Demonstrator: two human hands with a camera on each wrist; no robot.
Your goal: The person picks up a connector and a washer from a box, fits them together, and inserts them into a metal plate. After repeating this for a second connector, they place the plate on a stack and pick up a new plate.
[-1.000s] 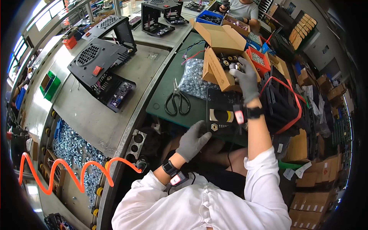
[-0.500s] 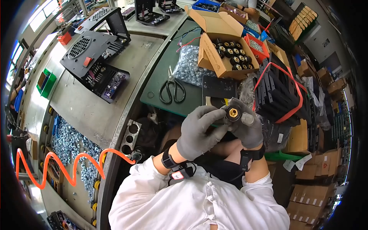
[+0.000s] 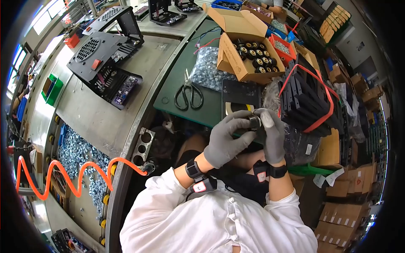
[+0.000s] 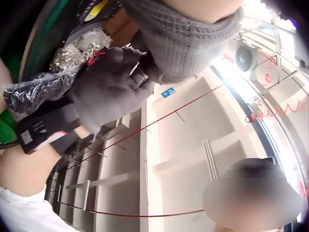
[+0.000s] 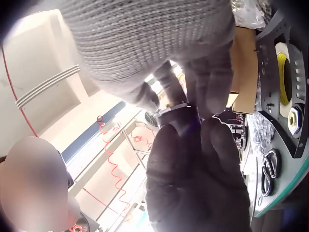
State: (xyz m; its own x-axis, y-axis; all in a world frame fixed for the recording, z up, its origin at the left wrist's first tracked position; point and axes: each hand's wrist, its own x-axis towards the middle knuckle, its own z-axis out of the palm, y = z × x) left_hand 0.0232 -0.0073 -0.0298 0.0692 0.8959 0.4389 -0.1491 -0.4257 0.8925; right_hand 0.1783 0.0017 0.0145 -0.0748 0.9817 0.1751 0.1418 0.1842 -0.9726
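In the head view both gloved hands meet in front of the chest, around a small black round part (image 3: 254, 123) with a metal rim. My left hand (image 3: 227, 143) pinches it between thumb and fingers from the left. From the other side my right hand (image 3: 273, 137) has its fingers and thumb on the same part. The right wrist view shows the dark cylinder (image 5: 177, 117) between the fingertips of the two hands. An open cardboard box (image 3: 231, 57) beyond them contains several black round parts with brass hex nuts (image 3: 259, 63).
Below the box lies a black metal plate (image 3: 240, 90) with a tape roll by it. Scissors (image 3: 188, 96) and a bag of small metal pieces (image 3: 211, 69) rest on the green mat (image 3: 171, 95). Strapped black panels (image 3: 306, 99) stand right; a black housing (image 3: 101, 55) sits left.
My right hand came back from the box with the black part, and my left hand rose to meet it. Since then the part has turned from brass nut facing up to side-on.
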